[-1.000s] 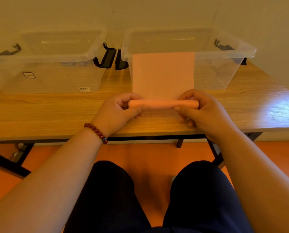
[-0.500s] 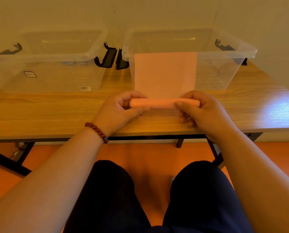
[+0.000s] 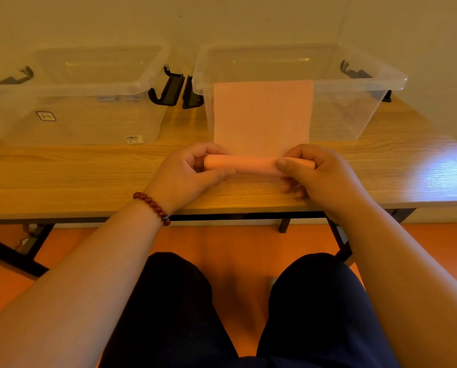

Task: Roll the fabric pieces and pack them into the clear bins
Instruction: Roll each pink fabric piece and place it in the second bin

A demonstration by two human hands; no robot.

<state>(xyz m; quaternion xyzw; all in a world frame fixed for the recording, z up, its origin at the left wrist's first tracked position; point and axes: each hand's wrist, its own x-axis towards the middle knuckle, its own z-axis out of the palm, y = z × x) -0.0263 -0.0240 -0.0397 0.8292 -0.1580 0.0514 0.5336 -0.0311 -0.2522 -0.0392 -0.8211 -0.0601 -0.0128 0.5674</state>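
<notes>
A pink fabric piece (image 3: 261,115) lies on the wooden table with its near end wound into a tight roll (image 3: 251,164). Its flat far part runs up against the front wall of the right clear bin (image 3: 354,83). My left hand (image 3: 187,176) grips the roll's left end, thumb in front and fingers curled over the top. My right hand (image 3: 320,176) grips the right end the same way. The left clear bin (image 3: 70,91) stands beside the right one; I see nothing inside either bin.
The bins' black latches (image 3: 177,88) meet in the gap between them. The table's front edge (image 3: 89,208) runs just below my wrists, with black table legs and an orange floor beneath. A wall stands close behind the bins.
The roll has crept slightly away from me and grown a little thicker, and the flat part is a bit shorter. Both hands keep their hold.
</notes>
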